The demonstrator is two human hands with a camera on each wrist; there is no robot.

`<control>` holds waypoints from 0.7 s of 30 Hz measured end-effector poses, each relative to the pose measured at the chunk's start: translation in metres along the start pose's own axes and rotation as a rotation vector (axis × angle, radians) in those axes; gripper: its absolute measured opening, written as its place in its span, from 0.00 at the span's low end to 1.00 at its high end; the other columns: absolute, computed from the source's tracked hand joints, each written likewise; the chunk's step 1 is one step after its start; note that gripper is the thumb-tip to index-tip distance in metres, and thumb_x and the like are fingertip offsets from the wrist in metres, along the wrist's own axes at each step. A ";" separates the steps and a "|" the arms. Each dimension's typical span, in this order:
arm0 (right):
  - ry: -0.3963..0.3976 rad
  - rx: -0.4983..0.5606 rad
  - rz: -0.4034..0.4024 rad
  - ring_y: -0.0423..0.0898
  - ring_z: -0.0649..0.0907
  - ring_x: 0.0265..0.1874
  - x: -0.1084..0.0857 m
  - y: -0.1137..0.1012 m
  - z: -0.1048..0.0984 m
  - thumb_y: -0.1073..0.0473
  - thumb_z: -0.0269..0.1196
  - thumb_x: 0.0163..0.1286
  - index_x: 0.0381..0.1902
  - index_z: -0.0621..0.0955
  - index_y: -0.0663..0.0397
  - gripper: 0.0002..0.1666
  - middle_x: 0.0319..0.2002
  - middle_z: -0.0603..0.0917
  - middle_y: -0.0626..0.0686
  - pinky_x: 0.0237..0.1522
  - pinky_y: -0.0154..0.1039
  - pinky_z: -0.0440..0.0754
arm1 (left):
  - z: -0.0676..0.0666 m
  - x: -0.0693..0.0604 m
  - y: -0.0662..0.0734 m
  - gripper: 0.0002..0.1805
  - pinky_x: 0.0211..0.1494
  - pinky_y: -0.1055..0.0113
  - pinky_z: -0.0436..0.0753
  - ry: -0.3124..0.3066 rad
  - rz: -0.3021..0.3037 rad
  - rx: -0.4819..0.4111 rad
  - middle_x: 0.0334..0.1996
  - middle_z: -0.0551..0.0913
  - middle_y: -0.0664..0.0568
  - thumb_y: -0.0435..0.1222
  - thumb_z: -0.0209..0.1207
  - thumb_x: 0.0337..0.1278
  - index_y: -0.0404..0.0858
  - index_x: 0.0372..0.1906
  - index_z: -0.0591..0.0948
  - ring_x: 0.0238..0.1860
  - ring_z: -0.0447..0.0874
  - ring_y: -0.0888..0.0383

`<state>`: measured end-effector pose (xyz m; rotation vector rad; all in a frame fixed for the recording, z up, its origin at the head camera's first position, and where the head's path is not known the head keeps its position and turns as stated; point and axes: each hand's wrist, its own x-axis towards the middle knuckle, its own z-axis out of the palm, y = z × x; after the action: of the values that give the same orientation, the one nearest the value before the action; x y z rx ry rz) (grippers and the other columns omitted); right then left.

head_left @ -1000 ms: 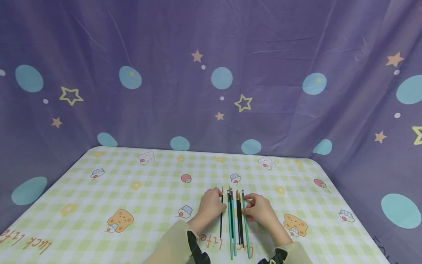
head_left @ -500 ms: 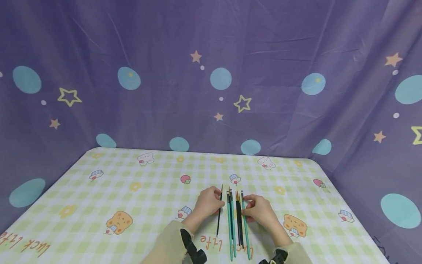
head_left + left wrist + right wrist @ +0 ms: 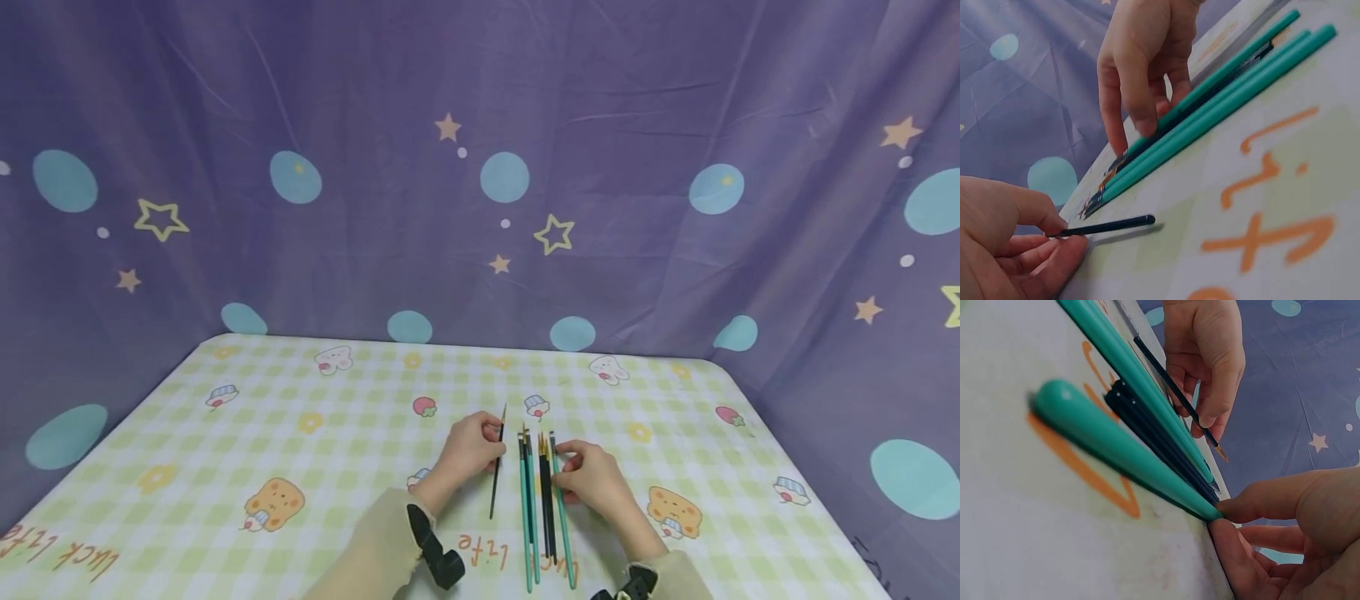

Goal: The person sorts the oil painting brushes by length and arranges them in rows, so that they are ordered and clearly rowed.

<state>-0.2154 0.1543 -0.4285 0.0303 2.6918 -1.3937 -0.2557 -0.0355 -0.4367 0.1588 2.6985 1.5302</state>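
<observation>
My left hand (image 3: 468, 450) pinches a thin dark brush (image 3: 496, 481) near its bristle end; the left wrist view shows this brush (image 3: 1116, 225) between thumb and fingers, its rear end above the cloth. To its right several green and black brushes lie side by side, bristles pointing away, among them a green one (image 3: 525, 517) and dark ones (image 3: 546, 500). At the right edge of the row, my right hand (image 3: 596, 479) pinches the outermost green brush (image 3: 564, 533) near its bristle end, also seen in the right wrist view as a thick green handle (image 3: 1116, 444).
A green-and-white checked cloth (image 3: 360, 467) with printed cartoons and lettering covers the table. Behind it and at both sides hangs a purple curtain (image 3: 375, 250) with stars and blue spots. Black straps circle both sleeves.
My left hand has moved away and slightly left with the thin dark brush, leaving a wider gap to the row. My right hand has stayed nearly in place at the outermost green brush.
</observation>
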 end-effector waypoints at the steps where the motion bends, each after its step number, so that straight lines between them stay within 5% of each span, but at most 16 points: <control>1: 0.002 -0.003 0.003 0.41 0.76 0.17 0.001 0.000 0.000 0.67 0.66 0.49 0.52 0.75 0.63 0.29 0.25 0.75 0.52 0.19 0.34 0.79 | -0.001 0.001 -0.001 0.19 0.17 0.71 0.78 -0.003 0.007 -0.011 0.27 0.75 0.50 0.27 0.60 0.42 0.31 0.46 0.76 0.14 0.74 0.61; 21: 0.015 -0.018 0.000 0.41 0.77 0.17 -0.002 -0.001 0.000 0.69 0.62 0.47 0.53 0.74 0.62 0.30 0.24 0.77 0.51 0.19 0.34 0.80 | -0.027 0.039 -0.016 0.20 0.18 0.67 0.80 0.066 -0.019 -0.138 0.27 0.77 0.47 0.25 0.58 0.43 0.30 0.47 0.76 0.14 0.75 0.61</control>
<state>-0.2140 0.1538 -0.4270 0.0389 2.7164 -1.3742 -0.2978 -0.0626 -0.4361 0.0797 2.6219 1.7392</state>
